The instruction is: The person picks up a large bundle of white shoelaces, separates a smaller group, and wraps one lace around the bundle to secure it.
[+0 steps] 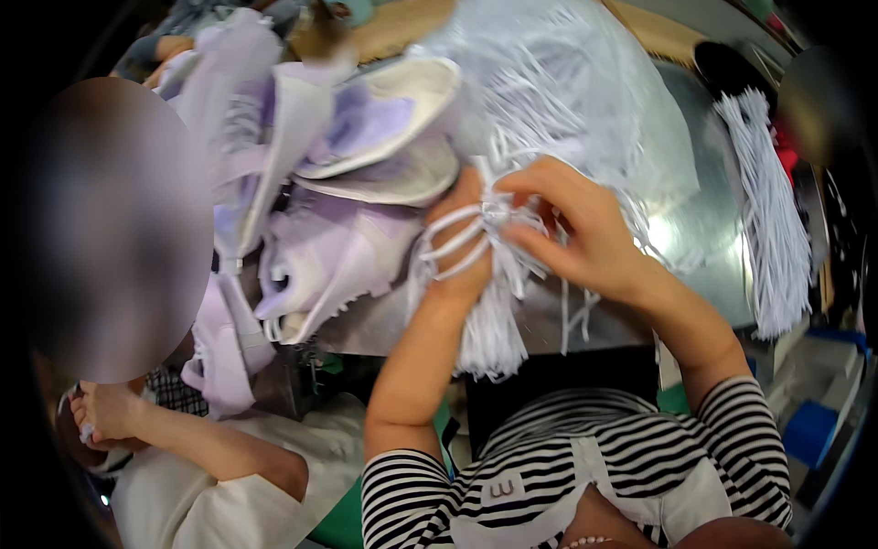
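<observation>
My left hand (pixel 464 240) is closed around a bundle of white shoelaces (pixel 494 334), and a few lace strands loop across its back. The bundle's loose ends hang down past the table's front edge. From the right, my right hand (pixel 585 224) reaches in with thumb and forefinger bent at the bundle's gathered middle, where something shiny shows. Its other fingertips are partly hidden. Right behind my hands lies a clear plastic bag (pixel 672 137) with many white laces in and around it.
Pale lilac shoes (pixel 338 242) are heaped on the metal table (pixel 704 247) to the left. Another long lace bundle (pixel 768 220) lies at the right edge. A co-worker's bare arm (pixel 210 448) is at lower left. Blue and white bins (pixel 814 425) stand at lower right.
</observation>
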`<state>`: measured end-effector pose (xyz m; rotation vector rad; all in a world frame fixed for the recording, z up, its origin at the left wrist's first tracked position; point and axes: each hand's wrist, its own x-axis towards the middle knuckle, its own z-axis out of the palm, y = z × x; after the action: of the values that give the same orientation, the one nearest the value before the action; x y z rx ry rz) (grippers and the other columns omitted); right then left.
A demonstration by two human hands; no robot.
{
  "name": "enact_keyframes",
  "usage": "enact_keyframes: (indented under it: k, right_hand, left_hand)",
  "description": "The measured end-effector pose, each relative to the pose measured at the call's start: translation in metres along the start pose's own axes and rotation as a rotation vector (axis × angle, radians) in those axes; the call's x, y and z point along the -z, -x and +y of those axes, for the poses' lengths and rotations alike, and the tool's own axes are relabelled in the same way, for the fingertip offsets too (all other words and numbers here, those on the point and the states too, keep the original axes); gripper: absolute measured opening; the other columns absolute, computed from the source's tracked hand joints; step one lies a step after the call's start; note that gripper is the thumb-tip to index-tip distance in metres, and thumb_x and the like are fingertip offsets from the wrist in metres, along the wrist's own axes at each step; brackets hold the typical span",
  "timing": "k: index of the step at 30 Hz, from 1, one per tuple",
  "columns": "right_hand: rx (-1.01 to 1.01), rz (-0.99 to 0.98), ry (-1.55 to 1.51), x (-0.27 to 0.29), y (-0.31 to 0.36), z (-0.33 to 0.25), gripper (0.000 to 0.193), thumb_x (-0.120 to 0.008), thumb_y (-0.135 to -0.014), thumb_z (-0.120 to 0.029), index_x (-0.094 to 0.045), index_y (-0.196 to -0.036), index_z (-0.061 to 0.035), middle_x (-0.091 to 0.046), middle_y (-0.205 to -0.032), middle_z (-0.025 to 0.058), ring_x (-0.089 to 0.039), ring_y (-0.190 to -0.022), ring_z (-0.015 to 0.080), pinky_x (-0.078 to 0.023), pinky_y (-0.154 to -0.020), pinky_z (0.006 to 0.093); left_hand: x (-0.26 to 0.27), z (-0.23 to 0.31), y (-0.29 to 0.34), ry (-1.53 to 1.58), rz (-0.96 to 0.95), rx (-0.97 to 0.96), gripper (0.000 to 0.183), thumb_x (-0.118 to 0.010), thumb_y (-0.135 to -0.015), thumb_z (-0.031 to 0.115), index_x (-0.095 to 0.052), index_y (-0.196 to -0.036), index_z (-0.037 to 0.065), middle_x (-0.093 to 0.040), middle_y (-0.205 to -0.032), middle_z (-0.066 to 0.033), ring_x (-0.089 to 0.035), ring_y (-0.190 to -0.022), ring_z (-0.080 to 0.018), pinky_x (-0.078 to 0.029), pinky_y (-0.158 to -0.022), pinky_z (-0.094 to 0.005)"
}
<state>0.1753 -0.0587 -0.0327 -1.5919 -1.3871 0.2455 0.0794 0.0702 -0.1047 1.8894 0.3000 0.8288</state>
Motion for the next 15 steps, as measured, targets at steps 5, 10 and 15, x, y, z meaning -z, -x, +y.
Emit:
enact_keyframes:
  k: [5, 10, 15]
  right_hand:
    - [-0.185, 0.184, -0.401, -0.002, 0.003, 0.009, 0.013, -0.063, -0.085, -0.008, -0.060, -0.097, -0.0034, -0.053, -0.073, -0.0031, -0.044, -0.056, 0.0048, -0.034, -0.050, 0.0202]
    - [-0.559, -0.038, -1.143, 0.012, 0.007, -0.005, 0.014, -0.059, -0.090, -0.015, -0.062, -0.097, -0.0027, -0.049, -0.068, -0.0067, -0.031, -0.054, -0.0001, -0.023, -0.048, 0.0177]
    - [-0.202, -0.106, -0.665, 0.005, 0.028, -0.017, 0.022, -0.062, -0.088, -0.020, -0.065, -0.094, 0.0012, -0.051, -0.082, 0.0024, -0.040, -0.056, 0.0055, -0.029, -0.049, 0.0195]
  left_hand:
    - [0.001, 0.001, -0.001, -0.160, -0.024, -0.007, 0.017, -0.060, -0.085, 0.012, -0.055, -0.097, 0.001, -0.063, -0.080, -0.0122, -0.062, -0.073, -0.0200, -0.046, -0.063, -0.0309]
    - [0.005, -0.005, -0.003, -0.307, 0.039, -0.170, 0.026, -0.064, -0.075, 0.007, -0.054, -0.099, 0.002, -0.061, -0.072, -0.0189, -0.061, -0.068, -0.0392, -0.046, -0.058, -0.0418]
    - [0.008, -0.005, -0.005, -0.320, 0.059, -0.184, 0.033, -0.063, -0.074, 0.006, -0.055, -0.106, 0.000, -0.063, -0.078, -0.0212, -0.062, -0.073, -0.0411, -0.048, -0.063, -0.0441]
